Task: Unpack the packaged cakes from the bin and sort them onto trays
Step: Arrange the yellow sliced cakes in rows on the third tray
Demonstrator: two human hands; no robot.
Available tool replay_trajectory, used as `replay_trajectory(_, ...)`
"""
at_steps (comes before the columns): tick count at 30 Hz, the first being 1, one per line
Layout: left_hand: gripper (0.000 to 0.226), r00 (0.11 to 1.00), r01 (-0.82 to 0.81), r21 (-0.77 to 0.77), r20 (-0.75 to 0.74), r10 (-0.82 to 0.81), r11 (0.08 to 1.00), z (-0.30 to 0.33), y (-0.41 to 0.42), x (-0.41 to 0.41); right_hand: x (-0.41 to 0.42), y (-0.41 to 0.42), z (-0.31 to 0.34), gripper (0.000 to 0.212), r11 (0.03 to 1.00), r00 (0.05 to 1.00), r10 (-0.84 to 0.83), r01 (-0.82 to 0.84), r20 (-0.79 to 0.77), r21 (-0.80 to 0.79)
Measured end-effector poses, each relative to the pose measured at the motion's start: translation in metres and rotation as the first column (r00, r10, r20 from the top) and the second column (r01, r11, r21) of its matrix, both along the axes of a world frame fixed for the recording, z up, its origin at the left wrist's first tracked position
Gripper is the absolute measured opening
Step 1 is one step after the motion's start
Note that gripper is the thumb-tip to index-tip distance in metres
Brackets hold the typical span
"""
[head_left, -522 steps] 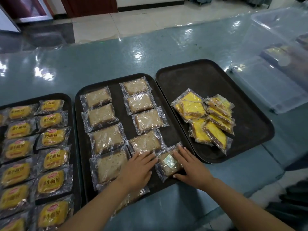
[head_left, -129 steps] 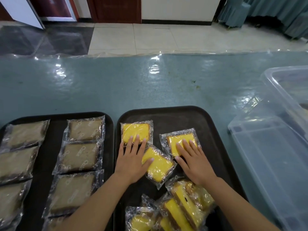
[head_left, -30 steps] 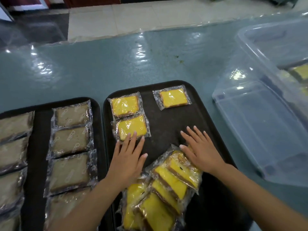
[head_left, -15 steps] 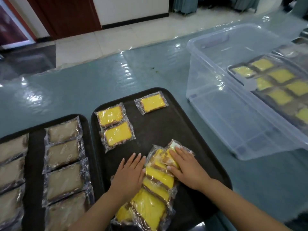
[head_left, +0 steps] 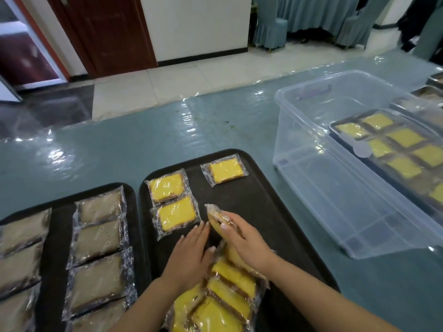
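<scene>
A black tray (head_left: pixel 259 200) holds three yellow packaged cakes laid flat at its far end, one of them (head_left: pixel 224 173) set apart on the right. A pile of yellow cakes (head_left: pixel 230 293) lies at the tray's near end. My right hand (head_left: pixel 244 240) grips one wrapped yellow cake (head_left: pixel 215 218), lifted on edge off the top of the pile. My left hand (head_left: pixel 191 255) lies flat on the tray beside the pile, fingers straight. The clear plastic bin (head_left: pixel 335 178) stands to the right.
Left of the yellow tray, a second black tray (head_left: pixel 60 207) carries rows of brown packaged cakes (head_left: pixel 98 236). Behind the bin, another tray of yellow cakes (head_left: pixel 395 144) shows through its wall. The table has a glossy teal cover (head_left: pixel 143 144).
My right hand has picked a yellow cake up from the pile and raised it on edge. My left hand has slid slightly forward on the tray. The view has tilted up.
</scene>
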State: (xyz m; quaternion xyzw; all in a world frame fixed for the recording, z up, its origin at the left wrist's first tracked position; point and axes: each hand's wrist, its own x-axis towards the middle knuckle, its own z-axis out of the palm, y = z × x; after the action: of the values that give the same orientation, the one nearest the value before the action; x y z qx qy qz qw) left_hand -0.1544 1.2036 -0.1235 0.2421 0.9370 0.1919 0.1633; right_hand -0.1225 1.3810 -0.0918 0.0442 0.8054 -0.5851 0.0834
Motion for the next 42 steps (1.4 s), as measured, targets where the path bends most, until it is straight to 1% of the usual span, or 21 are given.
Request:
replay_trajectory(1, 0.060, 1.000, -0.002, -0.038, 0.003, 0.003, 0.999, 0.001, 0.002, -0.003, -0.005, 0.004, 0.001, 0.039, 0.999, 0.999, -0.048, 0.048, -0.006, 0.018)
replay_trajectory(3, 0.059, 0.999, 0.032, -0.110, 0.027, -0.029, 0.993, 0.005, 0.008, -0.009, -0.015, 0.017, 0.001, 0.044, 0.985, 0.993, -0.119, 0.121, -0.021, 0.122)
replay_trajectory(7, 0.058, 0.990, 0.136, -0.194, 0.071, -0.125, 0.971, -0.003, 0.027, -0.022, -0.030, 0.048, -0.009, 0.045, 0.921, 0.962, -0.266, 0.272, -0.057, 0.279)
replay_trajectory(8, 0.057, 0.986, 0.163, -0.207, 0.081, -0.149, 0.965, -0.006, 0.033, -0.025, -0.033, 0.056, -0.014, 0.045, 0.894, 0.954, -0.289, 0.298, -0.078, 0.335)
replay_trajectory(10, 0.056, 0.975, 0.219, -0.218, 0.090, -0.203, 0.951, -0.010, 0.046, -0.028, -0.036, 0.071, -0.021, 0.043, 0.850, 0.953, -0.289, 0.300, -0.092, 0.434)
replay_trajectory(13, 0.056, 0.962, 0.273, -0.260, 0.104, -0.254, 0.926, -0.015, 0.061, -0.031, -0.037, 0.089, -0.034, 0.044, 0.832, 0.979, -0.200, 0.187, -0.031, 0.523)
replay_trajectory(14, 0.057, 0.961, 0.273, -0.278, 0.111, -0.252, 0.921, -0.017, 0.065, -0.031, -0.036, 0.093, -0.038, 0.046, 0.817, 0.988, -0.151, 0.132, -0.013, 0.561)
replay_trajectory(15, 0.057, 0.963, 0.267, -0.294, 0.107, -0.246, 0.918, -0.018, 0.067, -0.032, -0.035, 0.095, -0.044, 0.048, 0.782, 0.995, -0.098, 0.080, -0.005, 0.619)
replay_trajectory(17, 0.057, 0.969, 0.247, -0.317, 0.071, -0.236, 0.916, -0.020, 0.071, -0.033, -0.032, 0.095, -0.055, 0.051, 0.649, 0.999, 0.041, -0.005, -0.028, 0.761)
replay_trajectory(18, 0.057, 0.972, 0.234, -0.322, 0.049, -0.231, 0.917, -0.021, 0.071, -0.034, -0.030, 0.093, -0.061, 0.052, 0.591, 0.993, 0.114, -0.041, -0.033, 0.805)
replay_trajectory(19, 0.057, 0.975, 0.218, -0.322, 0.029, -0.221, 0.921, -0.022, 0.071, -0.034, -0.027, 0.090, -0.067, 0.055, 0.539, 0.985, 0.174, -0.082, -0.015, 0.838)
replay_trajectory(21, 0.058, 0.985, 0.160, -0.319, -0.012, -0.173, 0.934, -0.025, 0.066, -0.036, -0.025, 0.082, -0.076, 0.057, 0.413, 0.974, 0.217, -0.154, 0.067, 0.898)
replay_trajectory(23, 0.065, 0.993, 0.065, -0.328, -0.068, -0.092, 0.942, -0.030, 0.054, -0.040, -0.026, 0.075, -0.083, 0.054, 0.348, 0.976, 0.194, -0.161, 0.097, 0.924)
replay_trajectory(25, 0.071, 0.994, -0.045, -0.347, -0.112, 0.007, 0.937, -0.033, 0.036, -0.046, -0.030, 0.071, -0.086, 0.055, 0.350, 0.981, 0.165, -0.155, 0.101, 0.924)
replay_trajectory(28, 0.063, 0.980, -0.184, -0.356, -0.138, 0.143, 0.916, -0.037, 0.010, -0.057, -0.043, 0.068, -0.083, 0.062, 0.377, 0.991, 0.100, -0.125, 0.094, 0.918)
replay_trajectory(30, 0.065, 0.970, -0.234, -0.347, -0.142, 0.196, 0.908, -0.041, -0.007, -0.063, -0.054, 0.064, -0.078, 0.071, 0.377, 0.992, 0.088, -0.115, 0.088, 0.919)
replay_trajectory(32, 0.065, 0.967, -0.248, -0.339, -0.145, 0.210, 0.907, -0.047, -0.020, -0.069, -0.066, 0.063, -0.080, 0.076, 0.382, 0.990, 0.119, -0.114, 0.073, 0.917)
replay_trajectory(34, 0.068, 0.972, -0.227, -0.338, -0.139, 0.190, 0.913, -0.054, -0.028, -0.071, -0.078, 0.063, -0.081, 0.076, 0.394, 0.985, 0.151, -0.136, 0.082, 0.909)
replay_trajectory(38, 0.078, 0.971, -0.229, -0.311, -0.145, 0.192, 0.922, -0.066, -0.031, -0.070, -0.095, 0.065, -0.082, 0.066, 0.351, 0.956, 0.250, -0.236, 0.153, 0.906)
replay_trajectory(42, 0.074, 0.964, -0.239, -0.279, -0.186, 0.192, 0.930, -0.077, -0.032, -0.068, -0.104, 0.071, -0.082, 0.061, 0.301, 0.934, 0.305, -0.282, 0.188, 0.911)
